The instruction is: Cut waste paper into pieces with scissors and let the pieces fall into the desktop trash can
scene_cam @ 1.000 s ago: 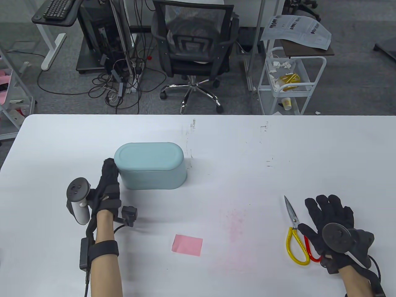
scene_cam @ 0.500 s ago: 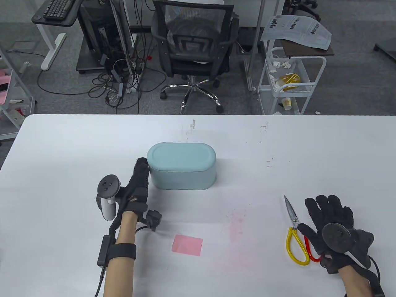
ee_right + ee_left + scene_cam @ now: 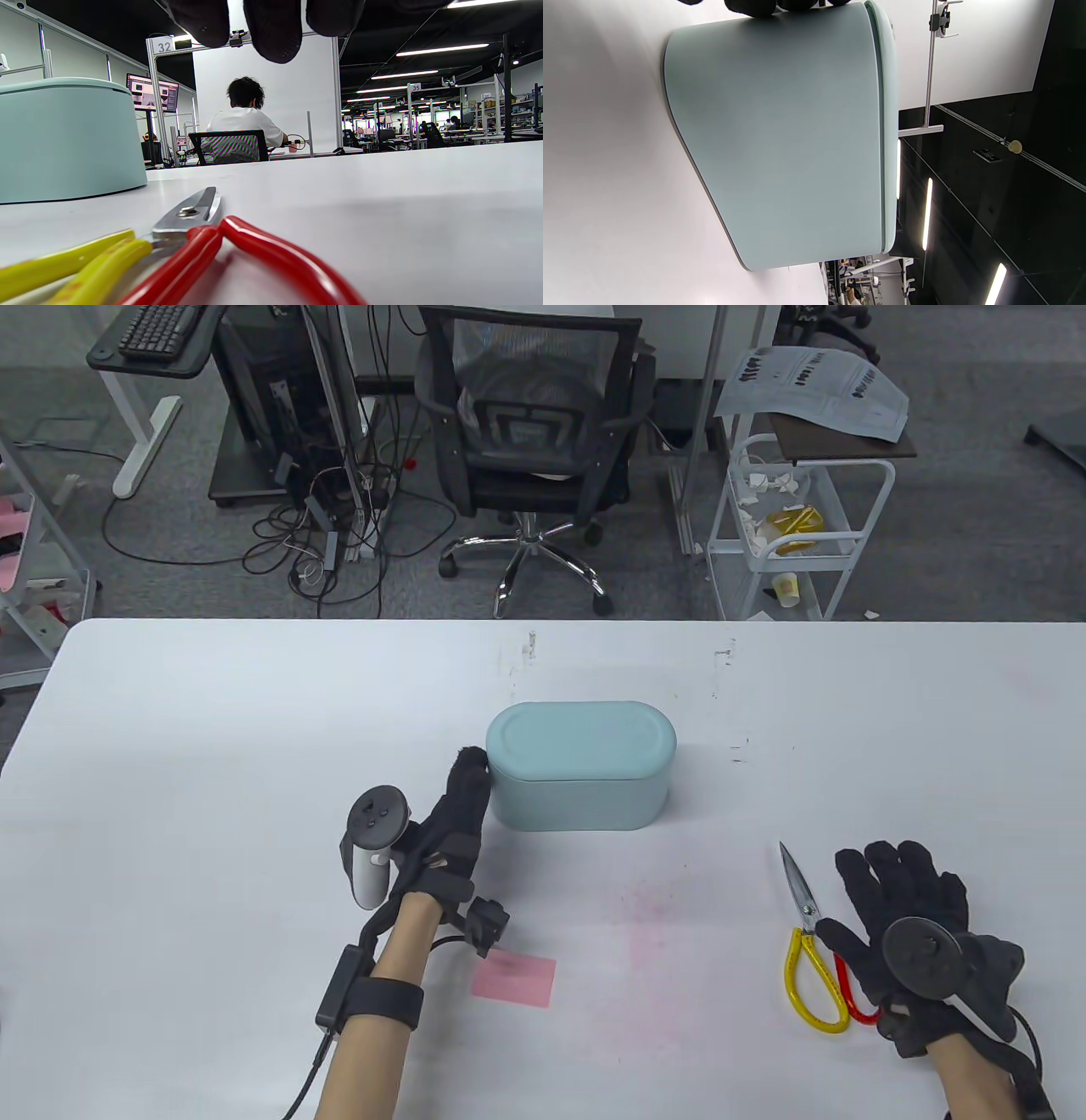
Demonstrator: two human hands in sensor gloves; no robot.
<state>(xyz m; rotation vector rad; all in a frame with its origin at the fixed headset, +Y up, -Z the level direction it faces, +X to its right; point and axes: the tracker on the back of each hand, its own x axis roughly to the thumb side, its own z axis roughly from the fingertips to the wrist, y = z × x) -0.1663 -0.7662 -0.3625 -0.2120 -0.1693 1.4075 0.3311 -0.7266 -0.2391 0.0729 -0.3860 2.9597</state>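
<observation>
The pale teal desktop trash can [image 3: 582,768] stands with its lid on, near the table's middle; it fills the left wrist view [image 3: 780,135] and shows at the left of the right wrist view [image 3: 63,140]. My left hand [image 3: 458,810] presses straight fingers against the can's left end. A pink square of paper [image 3: 514,980] lies on the table just right of my left wrist. The scissors [image 3: 813,950], with one yellow and one red handle loop, lie closed at the right [image 3: 186,241]. My right hand [image 3: 904,899] rests flat beside them, fingers spread, its palm over the red loop.
The white table [image 3: 212,712] reaches across the view, with faint pink smudges near its front middle. Behind its far edge stand an office chair [image 3: 530,432], a white wire cart [image 3: 789,526] and a computer with cables. In the right wrist view a person sits at another desk.
My left hand has pushed the trash can steadily rightwards, from the table's left part to near its middle. The right hand, scissors and pink paper have stayed put.
</observation>
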